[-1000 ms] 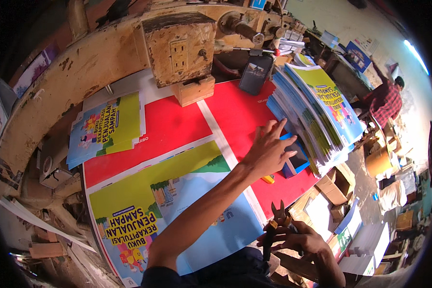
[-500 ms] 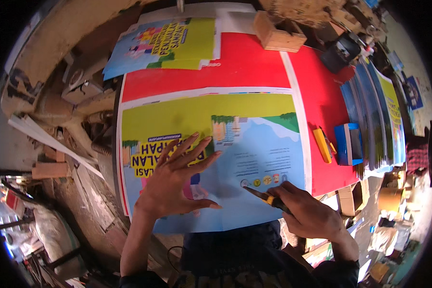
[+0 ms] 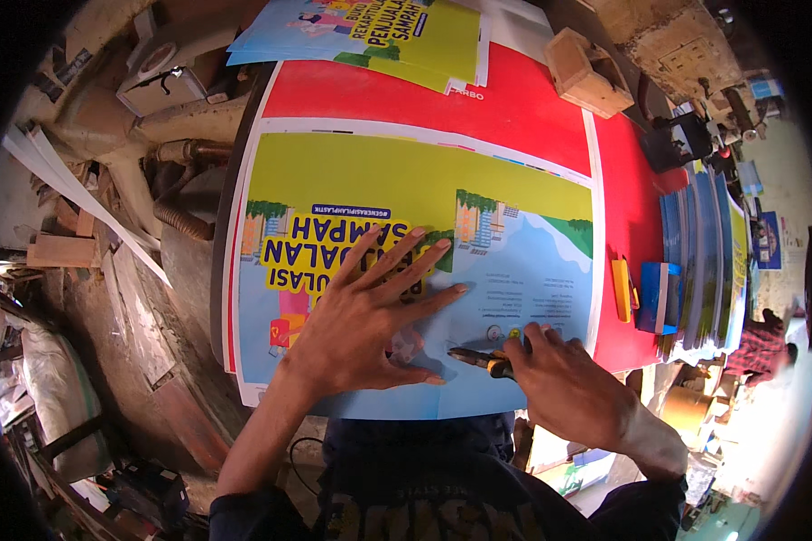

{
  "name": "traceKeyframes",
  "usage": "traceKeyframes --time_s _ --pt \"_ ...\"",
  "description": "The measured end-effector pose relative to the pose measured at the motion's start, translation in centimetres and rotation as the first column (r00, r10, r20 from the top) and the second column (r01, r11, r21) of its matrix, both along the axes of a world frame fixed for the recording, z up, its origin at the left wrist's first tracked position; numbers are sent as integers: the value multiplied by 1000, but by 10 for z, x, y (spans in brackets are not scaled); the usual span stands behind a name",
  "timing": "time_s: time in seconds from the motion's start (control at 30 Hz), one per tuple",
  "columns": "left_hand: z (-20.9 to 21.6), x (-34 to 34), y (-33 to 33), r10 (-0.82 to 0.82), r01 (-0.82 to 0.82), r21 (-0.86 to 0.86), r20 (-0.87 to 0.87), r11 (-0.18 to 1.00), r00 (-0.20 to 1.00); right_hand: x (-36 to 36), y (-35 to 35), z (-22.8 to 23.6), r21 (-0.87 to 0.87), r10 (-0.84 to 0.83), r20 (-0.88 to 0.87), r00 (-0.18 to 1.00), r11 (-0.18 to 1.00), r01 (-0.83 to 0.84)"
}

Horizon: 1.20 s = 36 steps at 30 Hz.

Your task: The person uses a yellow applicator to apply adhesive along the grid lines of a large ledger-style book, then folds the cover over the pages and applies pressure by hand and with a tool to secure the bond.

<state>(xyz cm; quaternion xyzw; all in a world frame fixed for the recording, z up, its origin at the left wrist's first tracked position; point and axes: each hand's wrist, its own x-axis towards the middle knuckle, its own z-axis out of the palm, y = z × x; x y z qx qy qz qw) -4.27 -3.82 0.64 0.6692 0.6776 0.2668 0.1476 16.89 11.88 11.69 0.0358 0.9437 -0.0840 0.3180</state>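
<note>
A large printed sheet (image 3: 352, 167) in green and blue lies flat in front of me, its print upside down from my side. My left hand (image 3: 370, 316) presses on its middle, palm down with the fingers spread. In my right hand (image 3: 568, 383) is a cutter knife (image 3: 492, 362) with a yellow and black handle. Its dark blade points left, low over the sheet's blue part near the front edge; whether the tip touches the paper I cannot tell. My right fingers are closed round the handle and partly hidden.
Under the sheet is a red board (image 3: 406, 90). Further printed sheets (image 3: 361, 36) lie at the back. On the right are a yellow cutter (image 3: 622, 290), a blue box (image 3: 657, 298), a stack of prints (image 3: 699, 261) and a black container (image 3: 677, 142). A wooden box (image 3: 586, 72) stands behind.
The view has shifted, so the table sits differently in the picture. My left hand stays spread on the sheet. My right hand and the knife have come closer to it.
</note>
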Motion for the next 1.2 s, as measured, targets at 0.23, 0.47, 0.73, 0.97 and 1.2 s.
traceKeyframes --time_s 0.23,0.47,0.73,0.97,1.2 --pt "-1 -1 1 -7 7 1 5 1000 1000 -16 11 1 -87 -91 133 987 991 103" --pt "0 -1 1 -4 4 -3 -4 1000 1000 -24 12 -2 -102 -127 135 983 985 141" --pt "4 -1 2 -4 4 -28 -9 1000 1000 -30 26 -12 -250 -225 296 928 920 303" --pt "6 2 6 10 -11 -50 -17 999 1000 12 6 -38 -24 -12 -169 986 1000 8" --pt "8 3 4 35 -37 -73 -26 997 999 24 6 -60 -57 -66 -223 973 997 55"
